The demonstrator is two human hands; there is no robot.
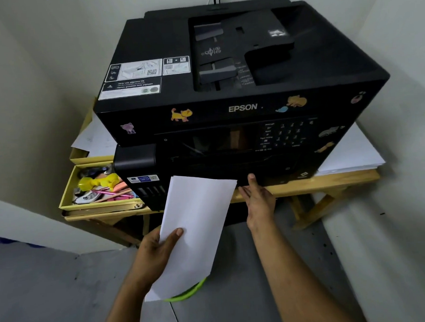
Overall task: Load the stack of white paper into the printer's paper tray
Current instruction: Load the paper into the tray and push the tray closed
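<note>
A black Epson printer (pixel 227 91) with cartoon stickers stands on a wooden table (pixel 335 181). My left hand (pixel 157 250) grips a stack of white paper (pixel 197 225) by its left edge, thumb on top, and holds it tilted in front of the printer's lower front. My right hand (pixel 257 198) rests against the printer's bottom front edge, thumb on the black panel and fingers curled under it, where the paper tray (pixel 276 179) sits shut.
A yellow box (pixel 68 195) of pens and small items sits left of the printer. More white sheets (pixel 351 153) lie on the table at the right and behind the box. A green-rimmed object (pixel 188 292) shows under the paper. White walls close in on both sides.
</note>
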